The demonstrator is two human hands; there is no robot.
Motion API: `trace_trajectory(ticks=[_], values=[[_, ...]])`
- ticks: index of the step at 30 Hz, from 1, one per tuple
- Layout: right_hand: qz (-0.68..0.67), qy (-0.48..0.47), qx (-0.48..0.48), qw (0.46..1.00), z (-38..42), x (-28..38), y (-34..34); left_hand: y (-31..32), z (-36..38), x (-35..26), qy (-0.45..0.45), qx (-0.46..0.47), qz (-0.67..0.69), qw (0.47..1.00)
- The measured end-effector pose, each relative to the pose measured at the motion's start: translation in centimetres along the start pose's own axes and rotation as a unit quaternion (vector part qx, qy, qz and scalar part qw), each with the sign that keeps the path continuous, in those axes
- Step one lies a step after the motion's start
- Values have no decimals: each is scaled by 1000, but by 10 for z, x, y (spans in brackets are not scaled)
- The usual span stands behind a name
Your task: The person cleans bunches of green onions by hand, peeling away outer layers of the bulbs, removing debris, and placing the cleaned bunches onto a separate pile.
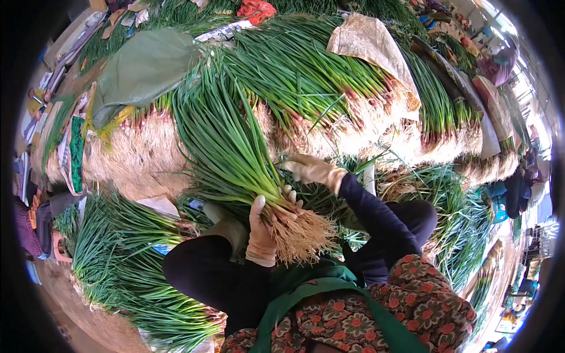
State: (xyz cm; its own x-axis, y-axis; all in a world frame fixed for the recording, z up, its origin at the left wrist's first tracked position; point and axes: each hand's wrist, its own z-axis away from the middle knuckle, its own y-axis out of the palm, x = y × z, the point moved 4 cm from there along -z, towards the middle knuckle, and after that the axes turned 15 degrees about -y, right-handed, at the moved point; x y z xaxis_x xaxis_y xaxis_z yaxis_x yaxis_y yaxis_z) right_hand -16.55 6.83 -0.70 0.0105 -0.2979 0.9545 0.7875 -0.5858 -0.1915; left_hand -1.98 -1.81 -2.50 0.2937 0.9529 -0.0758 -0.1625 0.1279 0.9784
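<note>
My left hand (262, 235), in a pale glove, is closed around the root end of a big bunch of green onions (244, 153). The stems lean up and to the left, with long green leaves spread over the pile behind. Tangled tan roots (303, 235) hang toward my lap. My right hand (312, 170), gloved too, is just right of the bunch, its fingers drawn together and pointing left at the leaf edge. Whatever those fingertips may pinch is too small to make out.
A long heap of green onions (294, 65) runs across in front, roots toward me. An olive cloth (144, 67) and a pale sack (368, 41) partly cover it. More green onions (135, 259) lie to my left and others (453, 217) to my right.
</note>
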Motion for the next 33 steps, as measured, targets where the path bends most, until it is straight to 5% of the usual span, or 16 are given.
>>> trace_trajectory(ticks=[4, 6, 7, 10, 12, 14, 16, 17, 18, 20, 22, 23, 25, 26, 29, 33], values=[[-142, -25, -28, 989, -20, -21, 39, 5, 2, -1, 11, 39, -19, 999], [-344, 59, -46, 936, -7, -20, 49, 4, 4, -1, 23, 58, 19, 998], [-340, 73, -25, 937, -12, -50, 49, -2, 4, -3, 17, 75, -10, 997], [-325, 81, -14, 942, 10, -5, 49, 4, 3, -4, 12, 40, -14, 999], [-261, 43, -24, 964, 4, -17, 47, 1, 4, -2, 2, 32, -8, 999], [-29, -158, -118, 980, -12, -50, 41, -4, 3, -3, -6, 24, -6, 1000], [282, -158, -102, 941, -18, -77, 24, 4, 7, -3, 50, 112, 31, 992], [290, -49, -96, 951, -12, -74, 15, -8, 10, -7, -22, 120, 120, 985], [592, -121, 195, 772, -28, -129, 22, -13, 9, -10, -42, 148, 105, 982], [294, 61, 220, 928, -1, -71, 25, -6, 10, -20, -79, 204, 71, 973], [425, -120, 127, 888, -29, -33, 3, 0, 7, -16, -41, 186, 88, 978], [527, -227, 34, 819, -50, -28, -15, 12, 9, -8, -8, 186, 95, 978], [608, -199, -107, 761, -81, -5, -52, 7, 6, -5, -4, 131, 69, 989], [544, 2, -106, 832, -81, 29, -65, 3, 4, -5, -3, 103, 55, 993], [673, -114, -142, 716, -110, -9, -82, -2, 3, -8, -41, 145, 47, 987], [505, 9, -4, 863, -59, 36, -42, 5, 5, -9, -3, 74, 49, 996]])
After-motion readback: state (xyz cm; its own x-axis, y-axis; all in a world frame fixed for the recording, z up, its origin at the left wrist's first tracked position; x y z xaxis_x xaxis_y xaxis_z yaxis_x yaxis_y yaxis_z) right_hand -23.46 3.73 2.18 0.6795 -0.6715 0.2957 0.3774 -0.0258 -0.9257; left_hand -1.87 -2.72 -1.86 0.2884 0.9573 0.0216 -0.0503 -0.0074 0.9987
